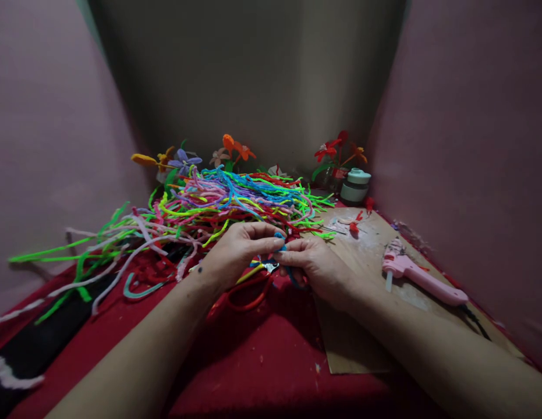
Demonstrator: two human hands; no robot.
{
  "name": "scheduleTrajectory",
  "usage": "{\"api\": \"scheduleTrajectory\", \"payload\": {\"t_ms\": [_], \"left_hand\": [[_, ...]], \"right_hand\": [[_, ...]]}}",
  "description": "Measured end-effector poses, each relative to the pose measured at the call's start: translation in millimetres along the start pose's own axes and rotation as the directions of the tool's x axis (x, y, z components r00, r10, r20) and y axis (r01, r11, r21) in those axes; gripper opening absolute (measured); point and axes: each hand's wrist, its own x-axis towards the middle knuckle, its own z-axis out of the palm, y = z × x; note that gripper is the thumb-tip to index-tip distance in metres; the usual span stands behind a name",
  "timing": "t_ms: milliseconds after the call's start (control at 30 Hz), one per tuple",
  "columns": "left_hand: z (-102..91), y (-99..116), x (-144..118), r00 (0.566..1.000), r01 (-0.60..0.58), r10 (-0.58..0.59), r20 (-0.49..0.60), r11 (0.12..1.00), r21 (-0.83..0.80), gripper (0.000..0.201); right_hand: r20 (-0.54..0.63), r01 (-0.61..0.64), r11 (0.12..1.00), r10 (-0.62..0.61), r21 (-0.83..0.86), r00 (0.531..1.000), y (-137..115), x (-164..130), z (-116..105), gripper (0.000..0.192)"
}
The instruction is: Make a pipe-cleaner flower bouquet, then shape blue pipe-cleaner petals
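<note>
A blue pipe cleaner (279, 249) is pinched between my two hands, just above the middle of the red cloth. My left hand (236, 247) grips its upper end with thumb and fingertips. Close against it, my right hand (312, 262) has its fingers closed on the same pipe cleaner, and a blue length hangs below those fingers. Red-handled scissors (250, 302) lie on the cloth beneath my hands, their blades partly hidden. Behind my hands spreads a large heap of multicoloured pipe cleaners (236, 198).
A pink glue gun (428, 282) rests on a brown board (353, 343) at right. Pipe-cleaner flowers (242, 151) stand at the back, near a pale green-lidded jar (355, 186). Loose strands (109, 273) trail leftward over the red cloth (253, 361). Pink walls flank both sides.
</note>
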Motion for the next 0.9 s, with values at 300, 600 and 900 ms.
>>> {"api": "scheduleTrajectory", "payload": {"t_ms": [300, 600, 900], "left_hand": [[0.7, 2, 0, 0.993, 0.029, -0.033, -0.117, 0.999, -0.036, 0.019], [5.6, 2, 1, 0.986, 0.005, 0.013, -0.168, 0.994, 0.109, 0.021], [10.0, 5, -1, 0.986, -0.019, 0.052, -0.16, 0.979, 0.201, 0.015]], "right_hand": [[0.117, 0.011, 0.957, -0.046, 0.289, 0.992, 4, 4, -2, 0.018], [-0.105, 0.039, 0.999, -0.041, -0.014, 0.994, 1, 3, 2, 0.013], [-0.141, 0.051, 0.996, -0.061, -0.07, 0.988, 1, 3, 3, 0.013]]}}
